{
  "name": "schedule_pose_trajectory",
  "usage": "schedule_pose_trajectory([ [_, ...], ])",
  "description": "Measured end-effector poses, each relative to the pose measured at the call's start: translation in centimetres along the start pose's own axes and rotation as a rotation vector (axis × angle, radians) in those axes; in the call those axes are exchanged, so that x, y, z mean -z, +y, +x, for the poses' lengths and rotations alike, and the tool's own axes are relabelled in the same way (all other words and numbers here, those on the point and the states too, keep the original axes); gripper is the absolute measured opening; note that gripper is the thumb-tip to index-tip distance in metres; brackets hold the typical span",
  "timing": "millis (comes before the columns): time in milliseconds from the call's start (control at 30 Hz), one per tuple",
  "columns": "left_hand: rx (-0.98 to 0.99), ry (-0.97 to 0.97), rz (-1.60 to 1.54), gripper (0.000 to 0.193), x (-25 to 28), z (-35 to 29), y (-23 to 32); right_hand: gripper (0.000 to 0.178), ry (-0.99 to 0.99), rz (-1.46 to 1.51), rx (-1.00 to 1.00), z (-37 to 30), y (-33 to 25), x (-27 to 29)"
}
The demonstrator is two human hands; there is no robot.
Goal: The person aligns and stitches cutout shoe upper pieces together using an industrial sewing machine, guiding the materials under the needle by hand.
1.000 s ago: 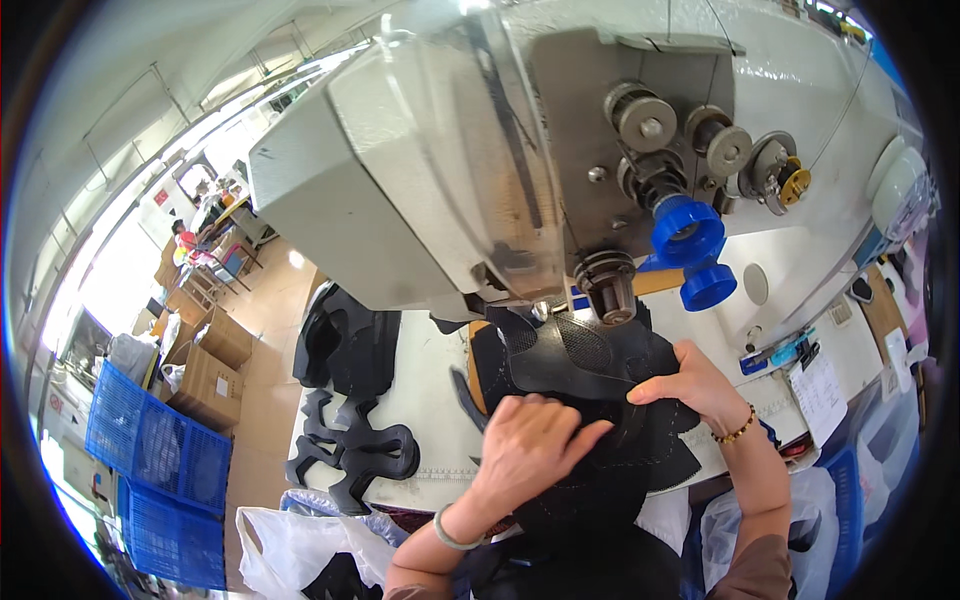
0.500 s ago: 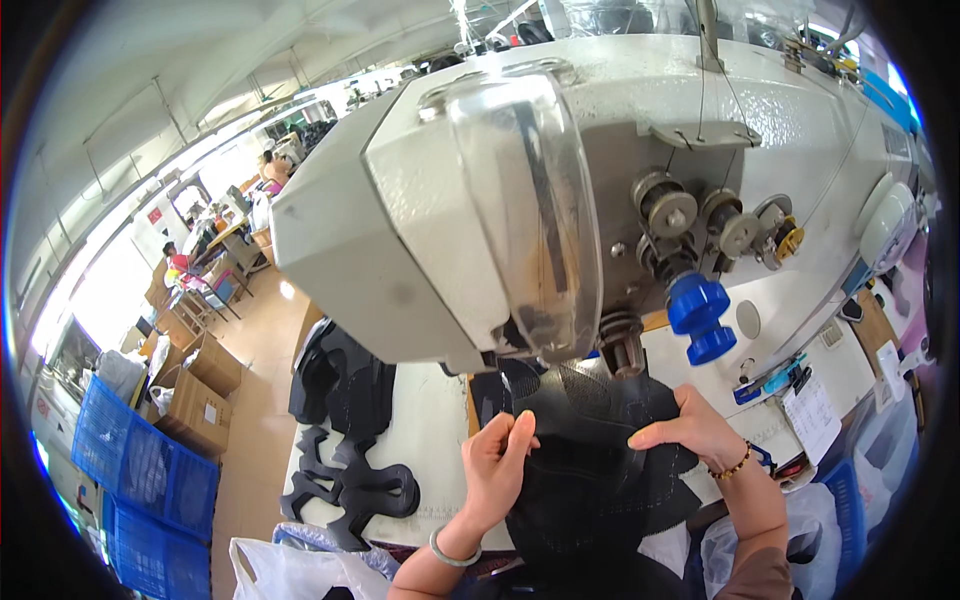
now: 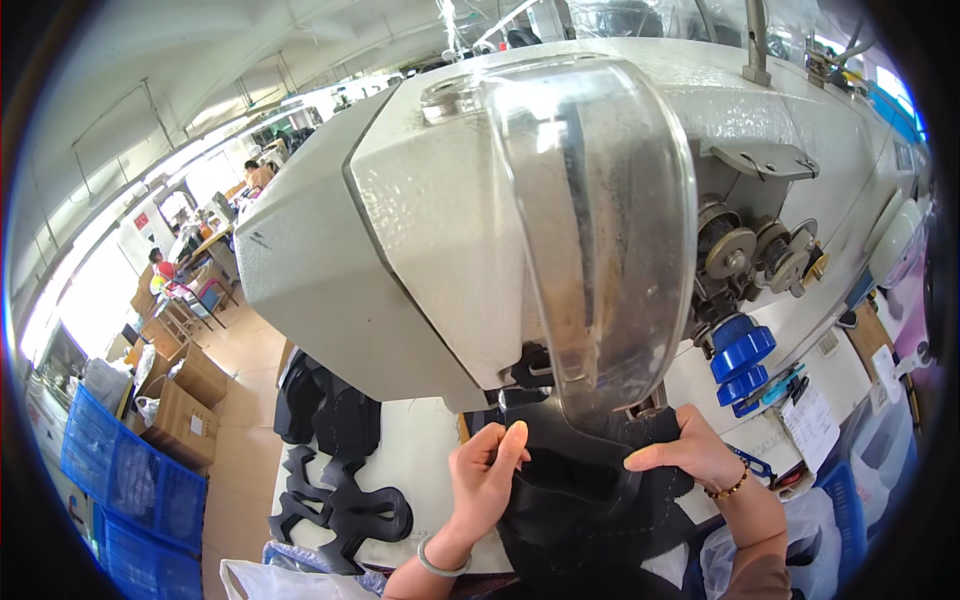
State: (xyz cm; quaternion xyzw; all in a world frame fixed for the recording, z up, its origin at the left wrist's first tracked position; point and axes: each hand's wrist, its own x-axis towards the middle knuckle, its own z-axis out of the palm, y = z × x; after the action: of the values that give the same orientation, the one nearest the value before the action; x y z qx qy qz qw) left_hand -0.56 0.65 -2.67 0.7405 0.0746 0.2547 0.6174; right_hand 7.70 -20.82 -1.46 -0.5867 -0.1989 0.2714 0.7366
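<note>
The black mesh-and-sheet panel (image 3: 565,480) is located below the front of the industrial sewing machine head (image 3: 330,250), in front of the person's torso, with its far edge passing under the transparent guard (image 3: 615,230). The right hand (image 3: 702,452) is clamped on the right side of the panel: the thumb lies flat on the upper face, pointing inward, and the other fingers pass out of sight behind the material. The left hand (image 3: 482,478) is positioned at the left edge of the panel, fingers curled and thumb extended upward alongside them; the view does not show whether material is pinched between thumb and fingers. A pale bangle (image 3: 442,567) encircles the left wrist, and a beaded bracelet (image 3: 735,484) encircles the right. Two blue adjusting knobs (image 3: 743,352) project from the machine, above and to the right of the right hand. On the white worktable (image 3: 425,480), left of the left hand, a pile of black panels (image 3: 335,412) is situated farther back, and curved black cut-outs (image 3: 372,515) lie nearer the front edge. A paper sheet (image 3: 812,425) rests on the right side of the table. Blue plastic crates (image 3: 130,462) and cardboard boxes (image 3: 185,428) stand on the floor at the far left.
</note>
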Motion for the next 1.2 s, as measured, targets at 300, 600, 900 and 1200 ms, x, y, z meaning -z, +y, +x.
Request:
schedule_pose_trajectory([
  [300,-0.024,-0.009,0.061,0.039,0.2,1.8,0.2,0.025,-0.015,-0.097,-0.016,1.1,-0.3,0.3],
  [600,-0.169,0.037,0.240,0.030,0.9,3.5,-1.2,0.043,-0.027,-0.188,-0.061,1.7,0.4,-0.2],
  [900,-0.819,0.019,0.652,0.020,1.5,3.1,-1.0,0.027,0.037,-0.030,0.212,1.1,3.4,-3.0],
  [1200,-0.863,-0.261,0.849,0.053,2.8,3.0,1.3,0.008,0.196,0.075,0.357,1.7,5.1,-6.7],
])
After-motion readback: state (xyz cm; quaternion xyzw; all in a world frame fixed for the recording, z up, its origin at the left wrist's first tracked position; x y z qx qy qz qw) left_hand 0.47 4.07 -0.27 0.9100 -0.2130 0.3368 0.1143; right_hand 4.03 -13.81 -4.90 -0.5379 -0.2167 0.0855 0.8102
